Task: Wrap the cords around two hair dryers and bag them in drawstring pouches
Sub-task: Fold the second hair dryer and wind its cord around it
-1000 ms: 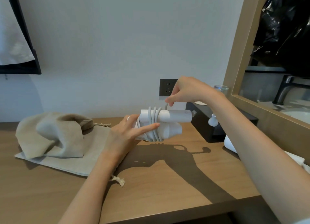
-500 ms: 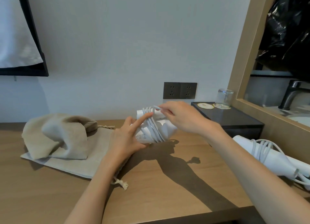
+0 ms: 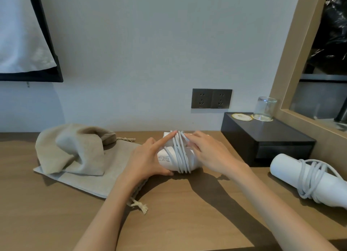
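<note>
Two hair dryers: both are white. The held hair dryer is near the middle of the table, between the two hands; whether it touches the wood I cannot tell. The second hair dryer lies on its side at the right edge, well apart.
Cords: a white cord goes in several close loops around the held hair dryer. A looser cord is wound around the second hair dryer.
Left hand: the left hand grips the held hair dryer from the left, with the thumb under it and the index finger stretched over the top, touching the loops.
Right hand: the right hand lies on the right side of the same dryer, fingers a little bent, tips at the upper loops. Whether they pinch the cord I cannot tell.
Pouches: a flat pouch of beige cloth lies on the table, partly under the left wrist. A crumpled pouch sits on its far left part. A knotted drawstring end lies beside the left forearm.
Surface: a brown wooden table with fine grain; dark shadows of the arms fall on it.
Room: a plain pale wall carries a dark double socket behind the hands. A black box stands at the right, with a clear glass and a round coaster on top. A wooden mirror frame rises at the right. A dark frame with white cloth hangs at the upper left.
</note>
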Motion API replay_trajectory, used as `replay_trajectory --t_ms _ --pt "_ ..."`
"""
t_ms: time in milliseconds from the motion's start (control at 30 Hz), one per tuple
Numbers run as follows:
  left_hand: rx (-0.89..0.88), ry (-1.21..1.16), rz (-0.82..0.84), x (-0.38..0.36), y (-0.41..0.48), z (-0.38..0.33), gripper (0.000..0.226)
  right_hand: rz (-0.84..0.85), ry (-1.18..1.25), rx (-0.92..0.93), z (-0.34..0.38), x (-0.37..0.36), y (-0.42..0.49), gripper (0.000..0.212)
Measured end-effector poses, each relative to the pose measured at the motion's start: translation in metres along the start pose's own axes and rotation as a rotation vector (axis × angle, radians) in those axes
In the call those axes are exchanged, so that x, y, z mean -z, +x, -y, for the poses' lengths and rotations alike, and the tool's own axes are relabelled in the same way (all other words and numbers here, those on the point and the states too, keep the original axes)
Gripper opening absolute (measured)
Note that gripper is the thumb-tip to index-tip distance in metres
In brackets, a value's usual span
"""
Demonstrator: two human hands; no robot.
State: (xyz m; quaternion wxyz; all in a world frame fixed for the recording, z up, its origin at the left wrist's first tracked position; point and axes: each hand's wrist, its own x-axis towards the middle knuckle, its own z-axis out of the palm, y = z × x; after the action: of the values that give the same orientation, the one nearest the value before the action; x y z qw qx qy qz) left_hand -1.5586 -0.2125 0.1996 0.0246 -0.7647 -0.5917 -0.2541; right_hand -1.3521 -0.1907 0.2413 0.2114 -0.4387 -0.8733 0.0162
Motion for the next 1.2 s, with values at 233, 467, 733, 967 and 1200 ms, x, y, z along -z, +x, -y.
replay_trajectory --t_ms 233,467,733,967,1200 --pt "0.006 0.011 0.023 -0.005 0.002 0.006 0.117 0.004 -0.067 0.058 -0.005 -0.016 0.002 0.039" --pt "-0.153 0.260 -0.148 -0.015 0.007 0.003 0.124 0.011 0.023 0.060 -0.007 -0.029 0.001 0.056" --pt "-0.221 0.264 -0.047 -0.021 0.016 -0.025 0.106 0.076 0.186 0.073 -0.023 -0.035 -0.006 0.062" --pt "-0.170 0.239 0.037 -0.019 0.031 -0.023 0.084 -0.022 0.282 0.042 -0.048 -0.023 -0.033 0.040" --pt "-0.183 0.087 0.076 -0.020 0.032 -0.023 0.076 0.022 0.236 -0.064 -0.074 -0.008 -0.034 0.019"
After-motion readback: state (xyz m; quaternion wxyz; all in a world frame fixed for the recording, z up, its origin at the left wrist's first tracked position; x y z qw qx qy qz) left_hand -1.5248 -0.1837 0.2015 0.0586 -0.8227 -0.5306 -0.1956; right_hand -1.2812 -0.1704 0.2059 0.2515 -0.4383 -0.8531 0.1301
